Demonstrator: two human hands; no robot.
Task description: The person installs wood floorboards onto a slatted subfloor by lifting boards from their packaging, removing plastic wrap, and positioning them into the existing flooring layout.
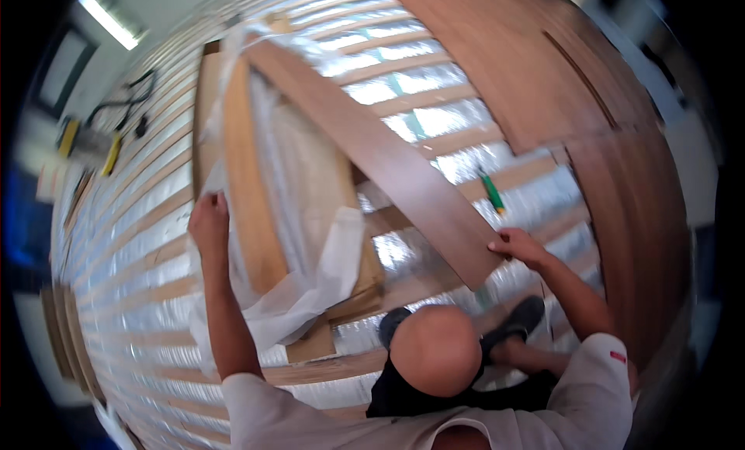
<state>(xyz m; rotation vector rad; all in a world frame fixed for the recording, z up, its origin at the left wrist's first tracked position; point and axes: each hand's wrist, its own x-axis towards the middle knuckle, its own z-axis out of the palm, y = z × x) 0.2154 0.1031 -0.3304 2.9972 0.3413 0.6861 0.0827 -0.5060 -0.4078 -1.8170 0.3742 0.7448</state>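
My right hand (514, 247) grips the near end of a reddish-brown plank (388, 167), which slants from the upper middle toward my right side. My left hand (209, 217) is closed on white translucent wrapping (341, 248) along the left of an opened package. In the package lie a lighter orange-brown board (256, 225) and layers of pale sheet (310, 194) over brown cardboard (310, 341). A green and yellow tool (490, 192), perhaps a utility knife, lies on the floor just right of the plank.
Wooden strips over silver foil (140, 256) cover much of the floor. Laid brown flooring (543, 85) spans the right. A yellow and black tool with a cable (112, 151) lies upper left, with stacked boards (66, 334) at lower left. My bent leg and shoe (520, 318) are below the plank.
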